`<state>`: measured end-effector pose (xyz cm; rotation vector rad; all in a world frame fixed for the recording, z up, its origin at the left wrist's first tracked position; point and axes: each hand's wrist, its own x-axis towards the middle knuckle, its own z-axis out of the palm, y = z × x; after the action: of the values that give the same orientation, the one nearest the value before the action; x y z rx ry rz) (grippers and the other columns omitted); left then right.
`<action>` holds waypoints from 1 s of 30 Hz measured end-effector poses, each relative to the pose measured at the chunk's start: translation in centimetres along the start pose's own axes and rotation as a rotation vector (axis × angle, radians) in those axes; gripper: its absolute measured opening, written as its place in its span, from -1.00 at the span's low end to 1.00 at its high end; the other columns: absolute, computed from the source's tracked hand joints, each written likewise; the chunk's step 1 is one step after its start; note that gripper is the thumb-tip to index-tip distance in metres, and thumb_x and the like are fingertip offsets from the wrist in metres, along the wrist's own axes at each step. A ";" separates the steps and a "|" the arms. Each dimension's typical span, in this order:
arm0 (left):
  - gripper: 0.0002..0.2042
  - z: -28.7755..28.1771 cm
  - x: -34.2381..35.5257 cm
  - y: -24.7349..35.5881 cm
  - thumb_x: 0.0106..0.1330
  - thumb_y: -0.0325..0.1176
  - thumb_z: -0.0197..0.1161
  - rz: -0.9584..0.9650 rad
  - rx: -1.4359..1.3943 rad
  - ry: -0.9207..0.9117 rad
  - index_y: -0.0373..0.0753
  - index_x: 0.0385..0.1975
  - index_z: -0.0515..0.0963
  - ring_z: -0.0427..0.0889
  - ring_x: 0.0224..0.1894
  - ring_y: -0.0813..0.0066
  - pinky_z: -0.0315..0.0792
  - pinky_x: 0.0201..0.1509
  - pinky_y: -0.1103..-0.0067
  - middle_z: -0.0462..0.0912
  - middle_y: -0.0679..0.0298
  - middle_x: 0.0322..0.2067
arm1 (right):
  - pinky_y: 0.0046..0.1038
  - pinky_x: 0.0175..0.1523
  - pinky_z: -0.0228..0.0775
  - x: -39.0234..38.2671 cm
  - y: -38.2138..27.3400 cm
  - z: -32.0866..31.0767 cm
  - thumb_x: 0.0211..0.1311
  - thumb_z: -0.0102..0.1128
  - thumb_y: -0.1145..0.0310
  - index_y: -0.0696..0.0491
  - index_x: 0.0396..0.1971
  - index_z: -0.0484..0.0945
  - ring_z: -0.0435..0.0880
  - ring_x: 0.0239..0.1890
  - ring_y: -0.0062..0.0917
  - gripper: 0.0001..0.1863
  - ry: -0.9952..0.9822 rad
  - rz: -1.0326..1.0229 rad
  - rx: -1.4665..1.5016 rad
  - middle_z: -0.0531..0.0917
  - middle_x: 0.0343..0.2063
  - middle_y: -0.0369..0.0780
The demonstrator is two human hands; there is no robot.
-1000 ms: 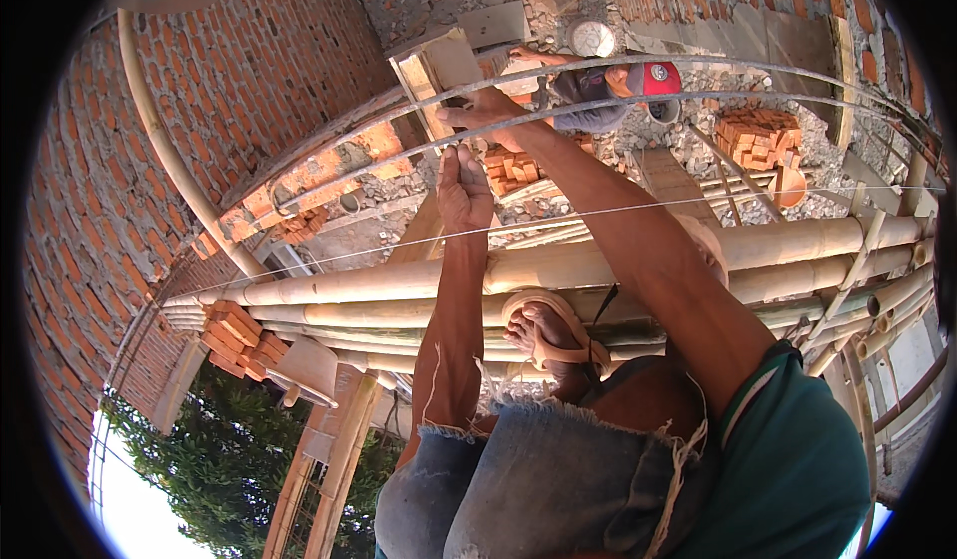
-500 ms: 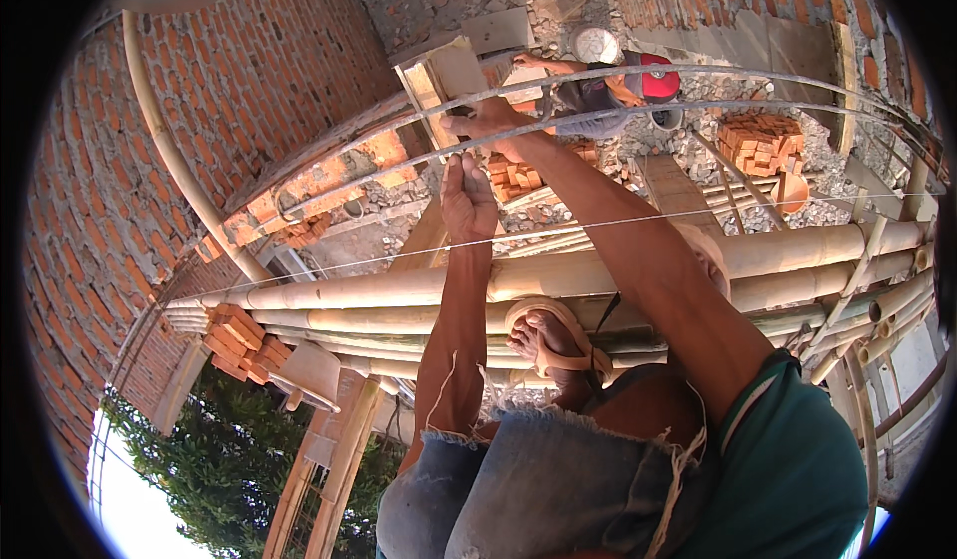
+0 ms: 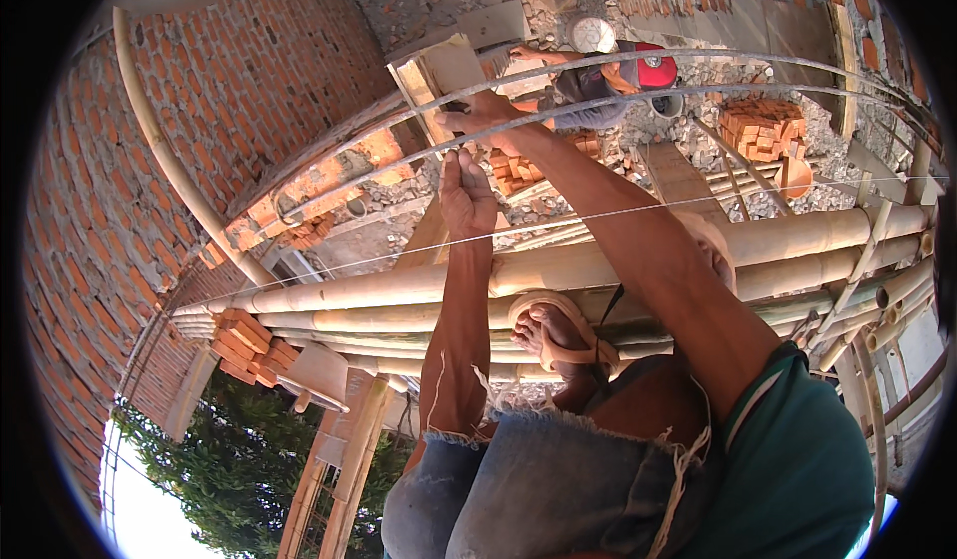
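Observation:
My right hand (image 3: 490, 119) reaches forward to a box-like wooden form (image 3: 424, 86). Its thumb side lies against the wood, and the fingers appear to wrap over the edge. Two long, thin steel bars (image 3: 618, 101) cross at this hand. Just below it, my left hand (image 3: 467, 195) is raised with its fingers closed in a pinch near the form's lower end. Whatever sits between those fingertips is too small or hidden to make out. A thin white string (image 3: 588, 217) stretches across in front of my forearms.
I squat on bamboo poles (image 3: 389, 288), a sandalled foot (image 3: 553, 332) on them. Bricks (image 3: 244, 345) and a flat board lie at left. Brick walls (image 3: 269, 71) rise around. Below, a person in a red cap (image 3: 653, 69) works near a white bucket (image 3: 593, 35) and stacked bricks (image 3: 763, 131).
The view has shifted slightly. Both hands keep nearly the same places at the wooden form, and the person below has hardly moved.

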<state>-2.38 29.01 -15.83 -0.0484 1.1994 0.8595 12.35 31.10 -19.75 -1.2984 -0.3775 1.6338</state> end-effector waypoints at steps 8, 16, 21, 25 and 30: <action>-0.89 0.0 0.0 0.1 0.43 -0.45 0.24 -0.001 -0.002 0.073 -0.27 -0.13 0.54 0.72 -0.28 0.58 0.69 -0.27 0.71 0.71 0.26 -0.28 | -0.25 0.17 0.40 -0.1 -0.4 0.0 0.17 0.39 0.08 0.15 0.24 0.45 0.58 0.09 -0.25 -0.30 0.017 0.085 -0.050 0.62 0.06 0.01; -0.87 0.0 0.1 0.0 0.43 -0.36 0.26 0.023 0.049 0.031 -0.21 -0.12 0.55 0.70 -0.25 0.63 0.65 -0.26 0.73 0.69 0.35 -0.28 | -0.26 0.14 0.42 0.1 0.2 0.2 0.17 0.38 0.08 0.19 0.21 0.48 0.61 0.04 -0.25 -0.31 0.031 0.028 -0.021 0.65 0.01 0.03; -0.83 0.4 -0.1 0.0 0.42 -0.27 0.30 0.052 0.082 0.084 -0.16 -0.12 0.57 0.68 -0.25 0.65 0.62 -0.27 0.75 0.68 0.41 -0.27 | -0.25 0.15 0.42 0.3 0.5 0.2 0.17 0.37 0.08 0.16 0.20 0.49 0.62 0.04 -0.24 -0.33 0.023 0.023 -0.017 0.66 -0.01 0.03; -0.81 0.6 -0.2 0.0 0.40 -0.20 0.31 0.083 0.117 0.106 -0.12 -0.14 0.57 0.67 -0.28 0.66 0.60 -0.31 0.75 0.68 0.41 -0.30 | -0.25 0.15 0.41 0.0 0.3 0.1 0.18 0.36 0.06 0.14 0.20 0.50 0.62 0.05 -0.24 -0.34 0.019 0.034 -0.044 0.66 0.00 0.02; -0.79 0.6 0.0 0.2 0.40 -0.16 0.31 0.084 0.159 0.105 -0.12 -0.13 0.57 0.66 -0.28 0.65 0.59 -0.32 0.74 0.66 0.38 -0.30 | -0.27 0.14 0.42 -0.3 -0.4 0.1 0.19 0.35 0.06 0.16 0.20 0.50 0.62 0.03 -0.26 -0.34 0.025 0.041 -0.049 0.66 -0.01 0.01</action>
<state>-2.03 29.38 -15.52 0.0873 1.3728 0.8407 12.40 31.06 -19.23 -1.3701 -0.3798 1.6500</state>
